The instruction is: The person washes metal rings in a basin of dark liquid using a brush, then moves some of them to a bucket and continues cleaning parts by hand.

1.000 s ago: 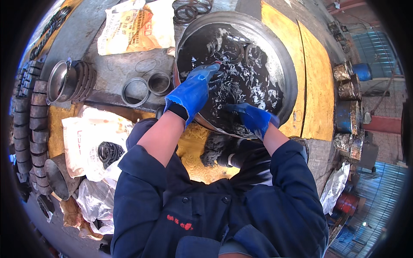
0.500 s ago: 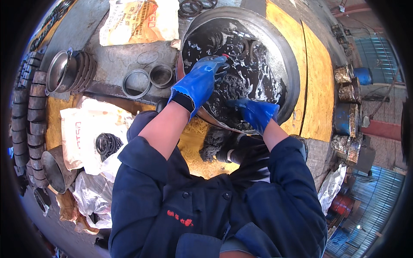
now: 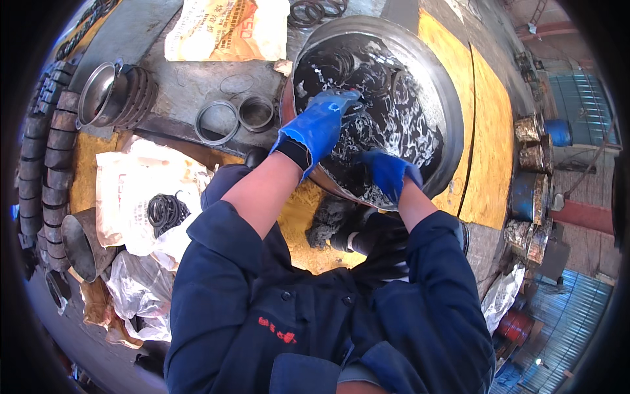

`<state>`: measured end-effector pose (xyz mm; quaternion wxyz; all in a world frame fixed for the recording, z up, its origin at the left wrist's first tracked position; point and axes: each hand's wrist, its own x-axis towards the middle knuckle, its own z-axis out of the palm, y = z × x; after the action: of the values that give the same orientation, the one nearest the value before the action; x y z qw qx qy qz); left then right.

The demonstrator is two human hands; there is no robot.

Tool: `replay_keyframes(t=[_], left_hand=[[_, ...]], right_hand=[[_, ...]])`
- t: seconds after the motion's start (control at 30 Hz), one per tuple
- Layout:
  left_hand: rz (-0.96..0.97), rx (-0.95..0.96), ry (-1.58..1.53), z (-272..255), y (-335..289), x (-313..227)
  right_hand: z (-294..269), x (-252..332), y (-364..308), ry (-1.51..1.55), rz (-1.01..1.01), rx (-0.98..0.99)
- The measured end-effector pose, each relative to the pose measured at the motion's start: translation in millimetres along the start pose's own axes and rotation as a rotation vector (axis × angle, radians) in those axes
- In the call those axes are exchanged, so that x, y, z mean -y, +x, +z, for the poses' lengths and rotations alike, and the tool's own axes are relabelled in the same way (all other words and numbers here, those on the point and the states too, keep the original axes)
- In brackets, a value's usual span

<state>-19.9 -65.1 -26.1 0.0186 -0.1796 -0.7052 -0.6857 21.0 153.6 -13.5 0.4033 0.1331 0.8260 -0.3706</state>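
A wide metal basin (image 3: pixel 446 98) holds dark, foam-streaked liquid (image 3: pixel 387 121). Several black rings (image 3: pixel 339 64) lie partly sunk toward its far side. My left hand (image 3: pixel 325 118), in a blue rubber glove, reaches over the near left rim, its fingers closed together just above the liquid. A small reddish spot shows at its fingertips; what they hold, if anything, I cannot make out. Also gloved in blue, my right hand (image 3: pixel 387 172) dips into the liquid near the basin's near right side. The dark liquid hides its fingers.
Left of the basin stand two metal rings (image 3: pixel 217 123) and a stack of metal pans (image 3: pixel 108 95). A printed sack (image 3: pixel 226 29) lies beyond them. Nearer, black rings (image 3: pixel 167 211) rest on a white sack (image 3: pixel 121 213). Yellow boards (image 3: pixel 489 138) border the basin's right.
My left hand has turned slightly, its thumb less visible now. The right hand has drawn in a little, still in the liquid. The whole view has shifted slightly.
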Motion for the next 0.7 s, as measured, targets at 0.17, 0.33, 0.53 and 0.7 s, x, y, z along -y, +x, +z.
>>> replay_keyframes(t=[0.17,0.33,0.53,0.7], left_hand=[[-0.031,0.009,-0.181,3.8,0.8,-19.1],[-0.039,0.073,0.306,3.6,-1.8,-48.9],[0.21,-0.037,0.467,1.7,10.6,-53.4],[0.139,-0.108,0.255,4.7,8.9,-57.3]], right_hand=[[4.5,-9.7,24.3,0.111,-0.058,-0.106],[3.6,-27.5,4.9,0.284,-0.021,-0.026],[-9.8,-35.1,33.4,0.111,-0.074,-0.14],[14.3,-7.1,-5.7,0.411,-0.11,-0.118]])
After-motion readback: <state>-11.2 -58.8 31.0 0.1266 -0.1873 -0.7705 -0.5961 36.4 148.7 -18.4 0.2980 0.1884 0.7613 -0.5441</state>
